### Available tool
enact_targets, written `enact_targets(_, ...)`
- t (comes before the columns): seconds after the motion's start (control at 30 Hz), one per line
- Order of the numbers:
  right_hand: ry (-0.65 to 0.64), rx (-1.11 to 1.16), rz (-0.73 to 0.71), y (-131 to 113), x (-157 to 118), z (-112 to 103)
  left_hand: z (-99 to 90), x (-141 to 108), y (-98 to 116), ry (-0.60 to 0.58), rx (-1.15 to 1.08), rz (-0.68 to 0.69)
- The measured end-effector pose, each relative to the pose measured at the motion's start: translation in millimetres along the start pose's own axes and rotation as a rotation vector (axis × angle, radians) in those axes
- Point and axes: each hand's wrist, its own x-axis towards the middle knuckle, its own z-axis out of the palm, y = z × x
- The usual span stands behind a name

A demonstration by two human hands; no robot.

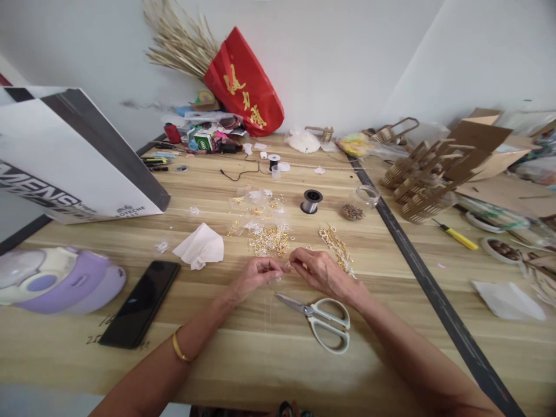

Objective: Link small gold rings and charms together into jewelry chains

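My left hand [259, 275] and my right hand [317, 267] meet near the middle of the wooden table, fingertips almost touching. Each is closed in a pinch on something small, too tiny to make out; a little pale bead shows under the left fingertips. Just beyond them lies a pile of gold and clear beads [269, 240]. Right of it, a gold chain [339, 248] stretches towards my right wrist. Scissors with pale handles [319, 321] lie below my hands, blades pointing left. A spool of thin wire [311, 201] stands behind the beads.
A black phone [141, 304], a purple and cream bottle [73, 284] and a crumpled tissue [200, 246] lie left. At the right are a yellow-handled tool [458, 236] and small woven baskets [417, 179]. A glass jar [367, 197] and a red bag [245, 87] stand farther back.
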Motion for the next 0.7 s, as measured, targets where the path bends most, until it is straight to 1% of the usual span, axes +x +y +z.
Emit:
enact_targets(0.1,0.087,0.041,0.007,3.4,-0.2,-1.5,-1.1,-2.9,2.5,-0.034,-0.013,-0.012)
enact_targets(0.2,0.14,0.017,0.032,10.9,0.0,-4.1,-2.8,-3.3,0.1,-0.036,-0.032,-0.008)
enact_targets(0.3,0.159,-0.001,0.055,18.7,0.0,-6.4,-4.6,-2.8,-2.8,-0.041,-0.068,-0.006)
enact_targets(0.43,0.176,-0.009,0.09,24.3,-0.1,-7.1,-6.0,-3.9,-2.5,-0.078,-0.107,-0.015)
enact_targets(0.57,0.204,0.011,0.087,22.1,-0.2,-8.3,-7.0,-4.5,-1.8,-0.075,-0.128,-0.016)
enact_targets(0.7,0.2,0.04,0.065,13.9,-0.2,-11.3,-8.6,-3.7,-3.2,-0.064,-0.143,0.0)
